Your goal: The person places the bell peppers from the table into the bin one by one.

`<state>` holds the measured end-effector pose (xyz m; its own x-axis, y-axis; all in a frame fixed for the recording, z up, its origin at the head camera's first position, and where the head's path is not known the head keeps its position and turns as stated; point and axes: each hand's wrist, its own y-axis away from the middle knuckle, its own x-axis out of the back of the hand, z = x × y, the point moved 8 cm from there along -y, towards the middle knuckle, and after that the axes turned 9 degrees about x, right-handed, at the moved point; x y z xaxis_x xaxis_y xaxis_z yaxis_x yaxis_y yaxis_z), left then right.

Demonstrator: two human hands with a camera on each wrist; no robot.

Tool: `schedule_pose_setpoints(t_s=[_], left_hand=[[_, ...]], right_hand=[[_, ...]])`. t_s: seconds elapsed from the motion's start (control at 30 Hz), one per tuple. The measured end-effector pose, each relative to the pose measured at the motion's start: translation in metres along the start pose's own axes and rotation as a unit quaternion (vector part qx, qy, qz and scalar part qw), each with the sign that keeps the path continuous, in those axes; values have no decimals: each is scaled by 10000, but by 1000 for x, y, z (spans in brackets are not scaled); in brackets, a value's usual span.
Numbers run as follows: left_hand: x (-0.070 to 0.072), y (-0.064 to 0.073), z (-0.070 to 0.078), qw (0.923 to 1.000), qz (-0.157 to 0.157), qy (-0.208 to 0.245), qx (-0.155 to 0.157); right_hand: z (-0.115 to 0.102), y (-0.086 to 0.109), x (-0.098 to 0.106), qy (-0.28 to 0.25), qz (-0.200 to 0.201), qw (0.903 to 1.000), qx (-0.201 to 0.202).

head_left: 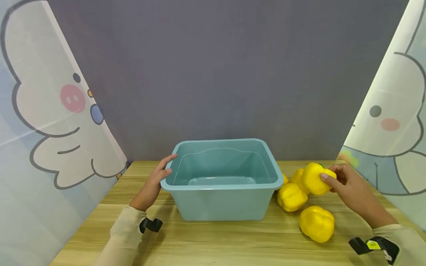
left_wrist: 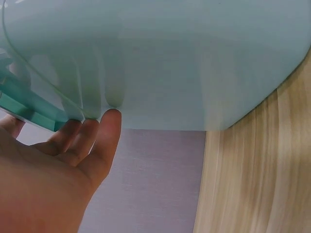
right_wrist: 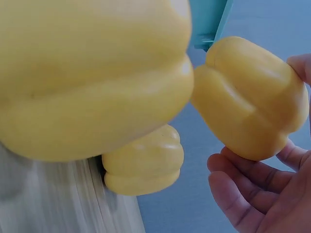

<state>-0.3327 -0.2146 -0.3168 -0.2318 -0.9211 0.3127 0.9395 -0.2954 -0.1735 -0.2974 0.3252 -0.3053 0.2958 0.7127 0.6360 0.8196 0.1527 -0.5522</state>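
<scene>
A light teal plastic bin (head_left: pixel 223 203) stands on the wooden table, its inside showing a bare floor. My left hand (head_left: pixel 158 181) holds its left rim, thumb and index finger at the top edge; in the left wrist view the other fingertips (left_wrist: pixel 112 119) touch the outer wall below the rim. My right hand (head_left: pixel 351 188) grips a yellow bell pepper (head_left: pixel 316 179) between thumb and fingers, raised off the tabletop to the right of the bin. Below it lie more yellow bell peppers: one (head_left: pixel 292 197) close to the bin, another (head_left: pixel 317 224) nearer me, others partly hidden behind.
The wooden tabletop (head_left: pixel 206 244) stretches around the bin. A grey panel (head_left: pixel 213 74) rises behind the table, and cartoon-printed cloth (head_left: pixel 50 111) hangs at both sides. Each wrist wears a black strap (head_left: pixel 151 224).
</scene>
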Motion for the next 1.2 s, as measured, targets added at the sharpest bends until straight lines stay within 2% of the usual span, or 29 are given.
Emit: schedule_pose_setpoints(t_s=[0.37, 0.63, 0.77, 0.93, 1.07, 1.2], left_hand=[[0, 2, 1, 9999, 51, 52, -76], [0, 3, 0, 9998, 93, 79, -133], [-1, 2, -1, 9998, 133, 74, -107], [-1, 1, -3, 9998, 168, 86, -108], [-1, -1, -2, 9997, 154, 48, -164], [0, 0, -3, 9996, 168, 40, -213]], right_hand=[[-6, -3, -2, -627, -126, 9975, -289], [-8, 1, -2, -1289, 433, 9905, -217], [-10, 6, -6, -1893, 530, 9804, -95], [-15, 7, -10, -2781, 519, 9591, -99], [-19, 6, -12, -3164, 513, 9471, -171], [-23, 4, -17, -3386, 396, 9397, -287]])
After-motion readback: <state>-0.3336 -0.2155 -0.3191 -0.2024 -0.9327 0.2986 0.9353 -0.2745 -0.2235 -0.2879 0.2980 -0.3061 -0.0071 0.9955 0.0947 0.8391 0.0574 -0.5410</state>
